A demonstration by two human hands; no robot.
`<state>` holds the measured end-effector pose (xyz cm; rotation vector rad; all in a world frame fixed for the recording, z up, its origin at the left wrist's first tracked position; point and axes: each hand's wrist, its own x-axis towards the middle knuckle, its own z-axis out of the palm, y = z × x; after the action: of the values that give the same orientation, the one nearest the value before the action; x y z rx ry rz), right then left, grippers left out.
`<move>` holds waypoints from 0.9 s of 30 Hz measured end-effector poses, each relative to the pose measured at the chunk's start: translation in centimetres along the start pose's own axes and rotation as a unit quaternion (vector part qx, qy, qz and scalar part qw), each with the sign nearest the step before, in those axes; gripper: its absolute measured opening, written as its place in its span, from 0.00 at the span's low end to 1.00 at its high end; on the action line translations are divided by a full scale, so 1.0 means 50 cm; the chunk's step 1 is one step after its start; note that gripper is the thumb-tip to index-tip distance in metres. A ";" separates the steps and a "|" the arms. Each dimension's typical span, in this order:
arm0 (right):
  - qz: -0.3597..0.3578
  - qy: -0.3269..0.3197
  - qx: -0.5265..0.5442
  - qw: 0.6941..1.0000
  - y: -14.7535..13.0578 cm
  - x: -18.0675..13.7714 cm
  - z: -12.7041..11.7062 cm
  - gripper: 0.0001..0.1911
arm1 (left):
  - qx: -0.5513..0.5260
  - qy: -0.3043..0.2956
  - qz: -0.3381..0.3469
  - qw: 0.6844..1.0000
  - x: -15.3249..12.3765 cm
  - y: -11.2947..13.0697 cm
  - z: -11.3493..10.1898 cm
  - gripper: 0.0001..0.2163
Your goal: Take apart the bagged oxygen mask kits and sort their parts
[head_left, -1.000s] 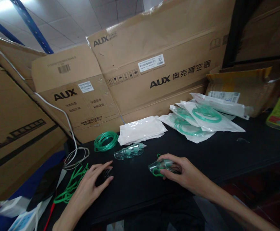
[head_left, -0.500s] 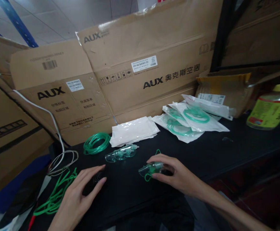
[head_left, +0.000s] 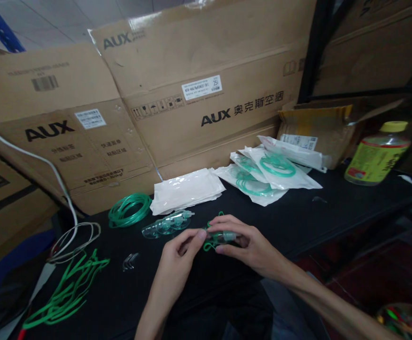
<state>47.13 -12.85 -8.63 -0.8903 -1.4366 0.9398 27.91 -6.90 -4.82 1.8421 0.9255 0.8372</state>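
In the head view a small transparent green oxygen mask (head_left: 218,237) with a green elastic strap is in my right hand (head_left: 250,241), whose fingers and thumb wrap round its sides. The mask's pale connector points to the right. My left hand (head_left: 181,255) meets it at the mask's left end, thumb and forefinger pinched together at the edge. Anything between those fingertips is hidden. Several small shiny bent metal strips (head_left: 130,261) lie to the left of my left hand. Behind my hands lies a row of nested clear masks (head_left: 168,224).
Coiled green tubing (head_left: 130,210), white pouches (head_left: 188,191) and packs with green tubing (head_left: 259,177) line the back of the black table. Green straps (head_left: 67,295) and a white cable (head_left: 59,174) are at left. A yellow-labelled bottle (head_left: 376,153) stands right. Cardboard walls (head_left: 177,61) rise behind.
My left hand has moved right from the metal strips to the mask, its fingers closing into a pinch and the strips now uncovered. My right hand still holds the mask. The view has shifted.
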 end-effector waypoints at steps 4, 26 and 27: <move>0.020 0.065 0.043 0.997 0.005 0.005 0.006 0.24 | -0.073 0.041 -0.015 0.996 0.006 0.000 0.024 0.15; 0.105 0.072 0.130 0.983 -0.018 0.012 -0.007 0.18 | -0.065 0.095 0.000 0.993 0.014 -0.027 0.047 0.15; 0.105 0.060 0.129 0.984 -0.020 0.012 -0.007 0.19 | -0.065 0.099 -0.003 0.993 0.014 -0.031 0.047 0.15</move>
<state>47.42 -12.66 -7.47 -0.8984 -1.1027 1.1813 29.84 -6.73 -7.01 1.6648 0.9750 1.0662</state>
